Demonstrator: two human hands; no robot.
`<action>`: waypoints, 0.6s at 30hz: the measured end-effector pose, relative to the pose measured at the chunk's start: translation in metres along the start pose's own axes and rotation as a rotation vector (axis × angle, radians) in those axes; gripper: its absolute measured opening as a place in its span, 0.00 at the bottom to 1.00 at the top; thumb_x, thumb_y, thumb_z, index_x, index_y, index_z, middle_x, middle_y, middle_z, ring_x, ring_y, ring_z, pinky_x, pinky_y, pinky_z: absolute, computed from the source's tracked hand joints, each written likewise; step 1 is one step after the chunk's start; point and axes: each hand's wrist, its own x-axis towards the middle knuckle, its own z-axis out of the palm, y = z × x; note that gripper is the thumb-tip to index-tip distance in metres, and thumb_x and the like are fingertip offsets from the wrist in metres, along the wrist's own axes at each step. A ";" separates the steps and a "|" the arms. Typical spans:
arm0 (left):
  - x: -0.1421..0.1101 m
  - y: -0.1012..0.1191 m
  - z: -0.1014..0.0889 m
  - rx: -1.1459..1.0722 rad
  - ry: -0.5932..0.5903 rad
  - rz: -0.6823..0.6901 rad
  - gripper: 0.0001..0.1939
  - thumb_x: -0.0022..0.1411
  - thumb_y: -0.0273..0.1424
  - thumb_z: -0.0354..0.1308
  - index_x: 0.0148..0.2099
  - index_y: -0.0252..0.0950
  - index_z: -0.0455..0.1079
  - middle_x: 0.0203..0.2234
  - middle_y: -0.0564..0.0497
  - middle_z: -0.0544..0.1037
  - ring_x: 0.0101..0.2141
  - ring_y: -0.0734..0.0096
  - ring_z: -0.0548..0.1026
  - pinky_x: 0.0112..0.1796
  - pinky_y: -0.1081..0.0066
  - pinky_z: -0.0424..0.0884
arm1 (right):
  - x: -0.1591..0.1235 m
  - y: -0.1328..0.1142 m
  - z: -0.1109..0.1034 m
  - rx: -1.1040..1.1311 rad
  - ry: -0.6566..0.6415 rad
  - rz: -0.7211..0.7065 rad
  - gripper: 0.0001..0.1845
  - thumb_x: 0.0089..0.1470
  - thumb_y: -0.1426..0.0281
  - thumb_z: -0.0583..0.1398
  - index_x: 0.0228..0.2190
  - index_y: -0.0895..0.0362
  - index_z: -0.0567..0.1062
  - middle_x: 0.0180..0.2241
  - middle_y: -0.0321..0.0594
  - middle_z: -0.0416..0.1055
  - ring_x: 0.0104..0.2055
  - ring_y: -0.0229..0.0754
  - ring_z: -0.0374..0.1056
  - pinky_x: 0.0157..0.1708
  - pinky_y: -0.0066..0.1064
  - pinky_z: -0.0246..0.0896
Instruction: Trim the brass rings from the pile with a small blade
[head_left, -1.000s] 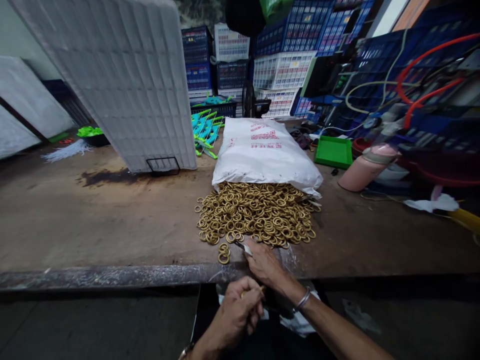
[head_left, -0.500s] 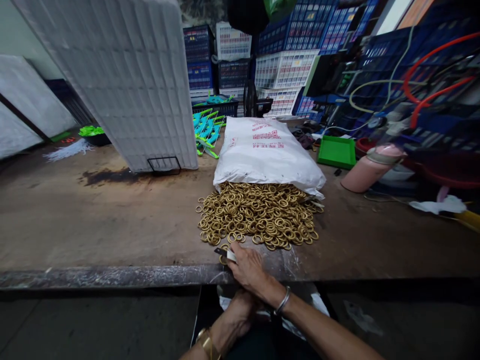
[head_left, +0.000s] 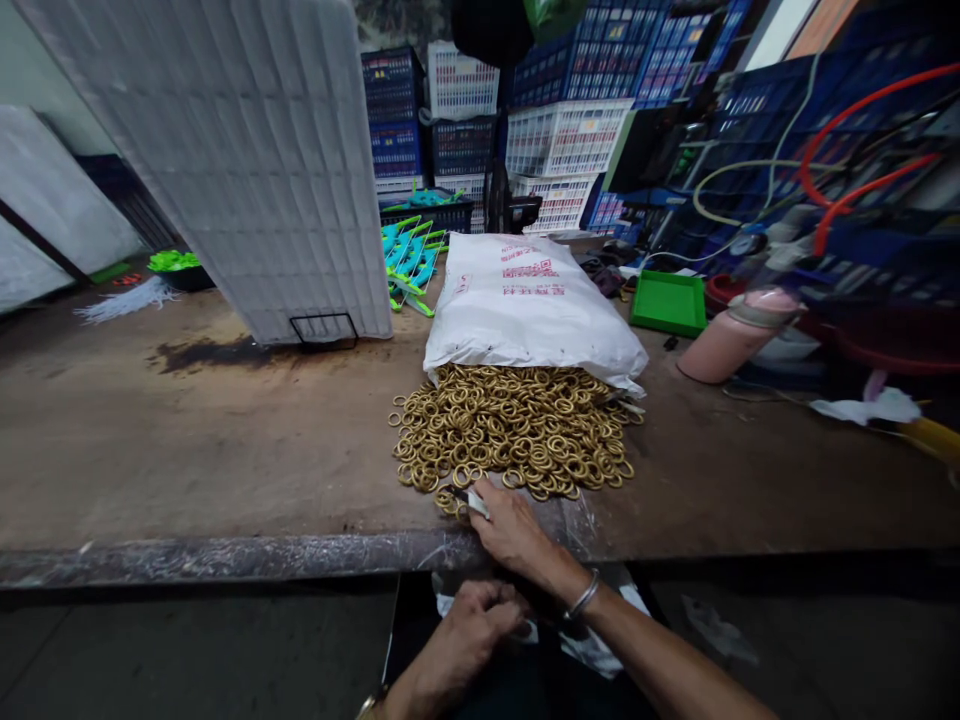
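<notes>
My right hand (head_left: 516, 530) is closed around a small knife (head_left: 478, 504) with a white grip and dark blade. Its tip lies among a few brass-coloured rings at the near edge of a ring pile (head_left: 517, 430). That pile spills from the mouth of a white sack (head_left: 532, 310) with red print, which lies on the table. Below the table edge, over my lap, is my left hand (head_left: 480, 625) with fingers curled together. What it holds, if anything, is hidden.
A tall, pale ribbed panel (head_left: 247, 170) stands on the wooden table (head_left: 112, 440) to the left. Teal and green clip hangers (head_left: 411, 260) lie behind it. To the right are a green tray (head_left: 667, 303) and a pink bottle (head_left: 731, 340). Stacked crates (head_left: 566, 135) fill the back.
My left hand has drawn down and away from the right wrist, so the two are now apart. My right hand has shifted slightly right with the knife, its blade now over the loose rings.
</notes>
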 end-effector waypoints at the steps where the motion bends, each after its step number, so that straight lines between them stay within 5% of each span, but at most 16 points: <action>1: -0.006 0.005 -0.003 0.021 0.012 0.032 0.14 0.48 0.39 0.57 0.27 0.31 0.69 0.23 0.50 0.72 0.24 0.72 0.69 0.25 0.74 0.64 | 0.001 0.003 -0.004 0.065 -0.008 0.012 0.04 0.46 0.74 0.51 0.27 0.58 0.66 0.24 0.36 0.65 0.25 0.35 0.57 0.25 0.26 0.43; 5: -0.019 0.022 -0.012 0.073 0.223 0.160 0.18 0.52 0.44 0.52 0.23 0.33 0.63 0.15 0.55 0.67 0.12 0.81 0.59 0.15 0.78 0.56 | 0.001 0.013 -0.017 0.389 -0.123 0.111 0.04 0.42 0.74 0.52 0.19 0.58 0.62 0.18 0.30 0.56 0.22 0.31 0.50 0.21 0.23 0.42; 9: -0.014 0.030 -0.018 0.137 0.475 0.395 0.11 0.52 0.38 0.56 0.32 0.35 0.65 0.18 0.57 0.67 0.16 0.80 0.61 0.18 0.79 0.58 | -0.008 0.013 -0.018 0.661 -0.262 0.202 0.04 0.41 0.74 0.53 0.19 0.58 0.61 0.17 0.28 0.52 0.20 0.29 0.48 0.18 0.22 0.40; 14: -0.007 0.037 -0.021 0.331 0.395 0.590 0.12 0.53 0.31 0.56 0.41 0.37 0.72 0.34 0.47 0.76 0.34 0.66 0.72 0.38 0.70 0.65 | -0.020 0.009 -0.018 0.918 -0.418 0.280 0.04 0.40 0.72 0.53 0.19 0.57 0.59 0.15 0.25 0.48 0.15 0.27 0.40 0.14 0.22 0.34; 18: -0.008 0.042 -0.022 0.407 0.355 0.604 0.09 0.54 0.30 0.55 0.37 0.37 0.74 0.32 0.47 0.78 0.35 0.63 0.73 0.38 0.69 0.66 | -0.023 0.006 -0.023 1.028 -0.487 0.343 0.03 0.39 0.72 0.53 0.21 0.56 0.60 0.14 0.23 0.48 0.13 0.26 0.39 0.12 0.21 0.31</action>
